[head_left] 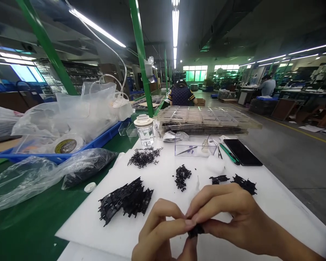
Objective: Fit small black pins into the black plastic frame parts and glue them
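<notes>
My left hand (165, 232) and my right hand (228, 217) meet at the front of the white foam sheet (89, 232). Both are closed on one small black plastic part (195, 231), mostly hidden by the fingers. Left of them lies a fanned stack of flat black plastic frames (127, 199). Beyond the fingertips is a small heap of tiny black pieces (182, 177). Two more black frames, one short (218, 179) and one longer (244, 184), lie just past my right hand. Farther back is a tangled pile of thin black pieces (144, 157).
A clear box (195, 149) with tweezers, a lidded jar (145, 131), a green-handled tool (229, 154) and a black phone (243, 152) stand behind. Stacked clear compartment trays (206, 117) rise at the back. Left are a blue tray (97, 139) and plastic bags (87, 166). A person (181, 94) sits ahead.
</notes>
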`<state>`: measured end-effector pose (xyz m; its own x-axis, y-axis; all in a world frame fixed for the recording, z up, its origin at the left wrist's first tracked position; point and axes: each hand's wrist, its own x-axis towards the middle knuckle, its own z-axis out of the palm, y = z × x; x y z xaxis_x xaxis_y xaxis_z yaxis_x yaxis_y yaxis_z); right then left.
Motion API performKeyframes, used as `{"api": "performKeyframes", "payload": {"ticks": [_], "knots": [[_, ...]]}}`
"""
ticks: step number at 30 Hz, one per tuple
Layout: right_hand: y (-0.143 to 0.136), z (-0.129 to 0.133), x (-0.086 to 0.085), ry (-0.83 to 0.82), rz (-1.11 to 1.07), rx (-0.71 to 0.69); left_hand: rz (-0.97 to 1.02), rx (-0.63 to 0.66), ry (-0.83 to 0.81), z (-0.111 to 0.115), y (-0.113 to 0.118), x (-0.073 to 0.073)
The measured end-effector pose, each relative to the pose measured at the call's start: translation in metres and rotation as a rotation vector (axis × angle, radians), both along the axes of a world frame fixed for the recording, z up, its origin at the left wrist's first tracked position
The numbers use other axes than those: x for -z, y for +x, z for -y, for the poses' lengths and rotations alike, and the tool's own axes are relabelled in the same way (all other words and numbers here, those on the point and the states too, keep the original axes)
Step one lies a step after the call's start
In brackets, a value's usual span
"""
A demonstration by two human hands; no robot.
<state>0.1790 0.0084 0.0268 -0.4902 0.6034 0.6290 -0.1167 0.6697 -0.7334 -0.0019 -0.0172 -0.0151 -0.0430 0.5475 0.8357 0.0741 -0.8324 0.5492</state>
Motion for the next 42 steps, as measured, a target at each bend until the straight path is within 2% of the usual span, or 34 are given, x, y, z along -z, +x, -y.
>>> {"api": "performKeyframes", "payload": {"ticks": [11,14,17,19,21,23,25,29,32,35,39,42], "knots": [[-0.001,-0.003,0.002,0.081,-0.012,0.028,-0.012,0.051,0.027,-0.004,-0.001,0.0],[0.003,-0.003,0.003,0.163,-0.01,0.074,0.043,0.097,-0.069,0.001,0.004,-0.001],[0.016,-0.006,0.0,0.257,-0.068,0.188,0.281,0.091,-0.302,0.009,0.015,-0.004],[0.025,-0.012,-0.003,0.255,-0.115,0.336,0.42,0.059,-0.441,0.012,0.02,-0.007],[0.033,-0.02,-0.004,0.216,-0.093,0.496,0.455,0.05,-0.509,0.013,0.023,-0.01],[0.037,-0.027,-0.004,0.17,0.022,0.585,0.452,0.048,-0.542,0.011,0.022,-0.012],[0.038,-0.032,-0.003,0.112,0.191,0.579,0.454,0.04,-0.581,0.008,0.019,-0.012],[0.031,-0.033,0.006,0.045,0.517,0.441,0.465,0.036,-0.681,0.006,0.012,-0.008],[0.024,-0.032,0.013,0.043,0.626,0.333,0.461,0.068,-0.774,0.005,0.01,-0.003],[0.021,-0.031,0.013,0.049,0.562,0.279,0.461,0.073,-0.856,0.004,0.011,0.001],[0.025,-0.026,0.004,-0.025,0.383,0.365,0.475,0.073,-0.919,0.003,0.016,0.001],[0.029,-0.022,0.001,-0.059,0.297,0.377,0.461,0.111,-0.946,0.002,0.017,-0.002]]}}
